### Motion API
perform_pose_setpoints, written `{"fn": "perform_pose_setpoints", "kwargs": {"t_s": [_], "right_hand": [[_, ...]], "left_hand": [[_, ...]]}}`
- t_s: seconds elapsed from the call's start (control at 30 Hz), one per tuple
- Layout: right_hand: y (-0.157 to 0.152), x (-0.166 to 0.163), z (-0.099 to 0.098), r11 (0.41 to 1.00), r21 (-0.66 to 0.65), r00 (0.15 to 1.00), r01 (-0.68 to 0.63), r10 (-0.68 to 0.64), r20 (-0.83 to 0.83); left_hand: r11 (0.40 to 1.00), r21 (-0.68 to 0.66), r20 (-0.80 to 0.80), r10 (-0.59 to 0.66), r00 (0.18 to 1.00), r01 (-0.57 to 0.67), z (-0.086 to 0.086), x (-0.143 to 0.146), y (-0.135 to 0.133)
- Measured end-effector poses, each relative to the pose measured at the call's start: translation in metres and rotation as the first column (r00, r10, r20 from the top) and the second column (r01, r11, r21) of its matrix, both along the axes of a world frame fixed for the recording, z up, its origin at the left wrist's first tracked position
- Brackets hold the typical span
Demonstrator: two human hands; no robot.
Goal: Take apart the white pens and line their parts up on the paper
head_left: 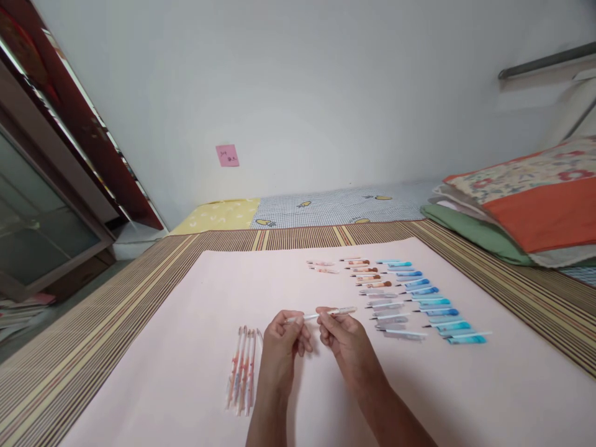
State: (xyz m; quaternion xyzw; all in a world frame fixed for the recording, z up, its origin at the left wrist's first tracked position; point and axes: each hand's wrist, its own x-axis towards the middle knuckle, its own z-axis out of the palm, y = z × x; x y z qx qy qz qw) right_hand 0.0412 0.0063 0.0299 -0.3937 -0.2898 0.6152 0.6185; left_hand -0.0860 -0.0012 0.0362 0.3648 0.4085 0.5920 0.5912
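Both my hands hold one thin pen [321, 313] level above a pale pink sheet [186, 372]. My left hand [283, 343] pinches its white left end. My right hand [342, 341] grips the patterned right part between thumb and fingers. Just left of my left hand, several pink-and-orange pens [242, 371] lie side by side on the sheet. To the right, disassembled pens lie in columns: blue barrels [431, 303], grey-blue ones [388, 307], brown ones [367, 274] and a few pink ones [322, 266].
The pink sheet lies on a striped woven mat [69, 360] over a bed. Folded quilts and a pillow [526, 205] are stacked at the right. A cabinet with glass [41, 217] stands at the left. A pink sticky note [227, 155] is on the white wall.
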Motion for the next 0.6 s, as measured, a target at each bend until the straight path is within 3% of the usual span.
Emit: {"fn": "perform_pose_setpoints", "kwargs": {"t_s": [0.4,0.6], "right_hand": [[0.008,0.015,0.000,0.994,-0.032,0.992,0.107,-0.109,-0.060],[0.007,0.010,-0.002,0.999,-0.039,0.992,0.021,-0.026,-0.127]], "left_hand": [[0.984,-0.138,0.199,0.136,0.970,-0.109,-0.002,-0.005,0.002],[0.977,-0.120,0.187,0.196,0.963,-0.176,-0.006,-0.005,0.006]]}}
